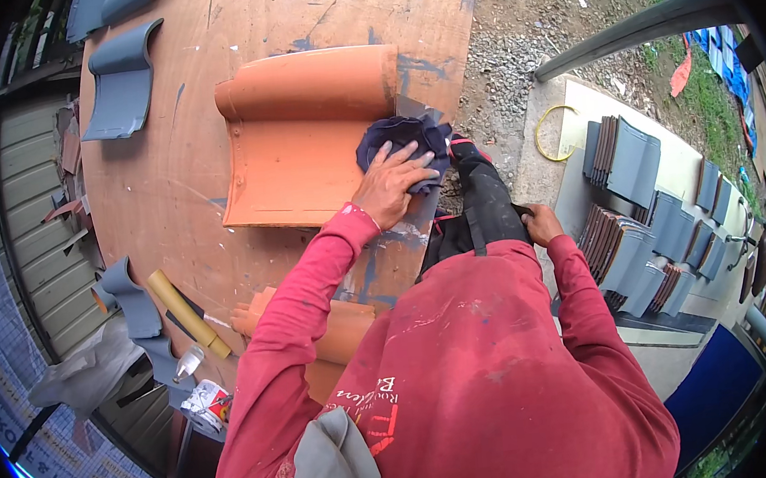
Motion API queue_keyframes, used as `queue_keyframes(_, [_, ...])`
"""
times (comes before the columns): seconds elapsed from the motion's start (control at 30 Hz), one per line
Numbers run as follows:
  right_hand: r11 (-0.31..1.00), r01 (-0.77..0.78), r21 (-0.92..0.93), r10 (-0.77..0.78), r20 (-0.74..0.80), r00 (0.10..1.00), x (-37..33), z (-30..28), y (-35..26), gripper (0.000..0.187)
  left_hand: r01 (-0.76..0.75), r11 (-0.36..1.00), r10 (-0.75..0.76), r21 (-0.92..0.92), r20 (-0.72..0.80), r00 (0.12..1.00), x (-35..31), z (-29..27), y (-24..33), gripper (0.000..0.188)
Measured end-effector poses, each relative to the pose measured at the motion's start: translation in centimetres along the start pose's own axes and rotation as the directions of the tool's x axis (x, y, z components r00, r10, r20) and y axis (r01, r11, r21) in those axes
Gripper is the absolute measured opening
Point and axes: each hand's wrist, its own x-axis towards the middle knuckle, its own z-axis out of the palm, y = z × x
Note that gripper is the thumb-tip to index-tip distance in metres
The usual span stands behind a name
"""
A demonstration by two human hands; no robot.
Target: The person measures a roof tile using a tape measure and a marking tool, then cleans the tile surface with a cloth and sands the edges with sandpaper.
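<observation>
An orange roof tile (289, 152) with a rounded roll along its far side lies on the wooden board. My left hand (387, 184) presses a bunched dark navy cloth (403, 137) onto the tile's right end, fingers spread over the fabric. A grey flat piece (417, 108) pokes out beyond the cloth at that end. Down by my hip, my right hand (542, 223) is closed against the black trousers (484, 198); what its fingers hold, if anything, is hidden.
Grey roof tiles (122, 84) lie at the board's (188, 47) far left. Nearer are a yellow-brown roll (187, 312), a white can (206, 406) and another orange tile (347, 329). Stacked grey tiles (622, 163) stand at right, below a slanting pole (638, 30).
</observation>
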Motion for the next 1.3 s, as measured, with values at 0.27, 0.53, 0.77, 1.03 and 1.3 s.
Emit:
queue_keyframes(0.27, [0.949, 0.088, -0.304, -0.158, -0.214, 0.964, -2.7, -9.7, -5.6, 0.027, 0.362, 0.879, -0.476, -0.311, -0.517, 0.712, -0.1, -5.9, -1.0, 0.054])
queue_keyframes(0.53, [0.886, 0.456, 0.079, -0.414, -0.305, 0.858, -2.9, -9.7, -15.1, 0.029, 0.404, 0.913, -0.38, 0.061, -0.239, 0.894, -1.0, 3.7, 4.9, 0.06])
queue_keyframes(0.77, [0.749, 0.662, -0.003, -0.615, -0.374, 0.694, 0.1, -7.5, -23.0, 0.037, 0.274, 0.887, -0.287, -0.371, 0.021, 0.958, -7.8, -1.5, 11.9, 0.041])
queue_keyframes(1.03, [0.754, 0.573, -0.321, -0.639, -0.154, 0.754, 8.6, -1.1, -29.1, 0.058, 0.385, 0.695, -0.551, -0.607, -0.105, 0.828, -14.1, -5.1, 13.5, 0.03])
queue_keyframes(1.3, [0.648, 0.665, -0.371, -0.697, 0.064, 0.715, 4.8, 0.6, -30.3, 0.056, 0.373, 0.32, -0.749, -0.871, 0.008, 0.663, -17.0, -2.7, 15.6, 0.042])
